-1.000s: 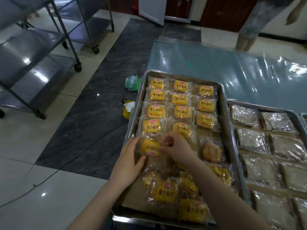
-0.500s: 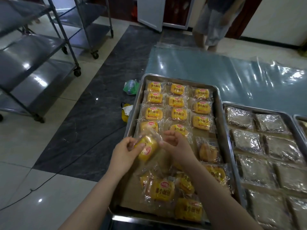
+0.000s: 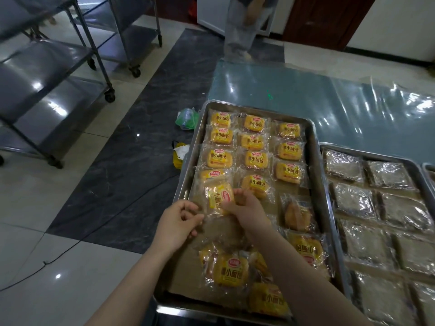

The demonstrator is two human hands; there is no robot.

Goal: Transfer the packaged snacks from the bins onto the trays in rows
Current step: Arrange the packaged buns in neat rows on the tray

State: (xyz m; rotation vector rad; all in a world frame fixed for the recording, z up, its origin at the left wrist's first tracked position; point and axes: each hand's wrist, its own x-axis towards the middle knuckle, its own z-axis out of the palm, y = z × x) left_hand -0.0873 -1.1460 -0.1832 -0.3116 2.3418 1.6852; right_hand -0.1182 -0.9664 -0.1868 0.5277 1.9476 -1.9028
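Both hands meet over the near-left part of the metal tray [image 3: 313, 147], sharing one yellow bread packet [image 3: 217, 196]. The left hand [image 3: 179, 222] has its fingers [image 3: 188, 214] curled to pinch the clear wrapper's near-left edge. The right hand [image 3: 247, 208] pinches the packet's right side with its fingers [image 3: 237, 192] bent over it. Neither hand is released; both grasp this same packet.

The packet hovers or rests (I cannot tell which) just in front of the fourth packet [image 3: 211, 175] in the left column and overlaps its near edge. Its print runs sideways, while the placed packets [image 3: 253, 141] all read the same way up. That probably explains the two-handed pinch at opposite edges: it lets the person spin the slippery wrapper square and label-up before laying it into the next open slot.

The far end of the tray holds tidy rows three across, so filling appears to run from far to near. The unsorted packets [image 3: 233, 271] lie heaped at the near end, likely dumped there to sit within easy reach. A few face down or crooked will need the same turning.

A second tray [image 3: 376, 154] of silvery packets sits touching on the right, already in rows, on the film-covered bench [image 3: 306, 95].
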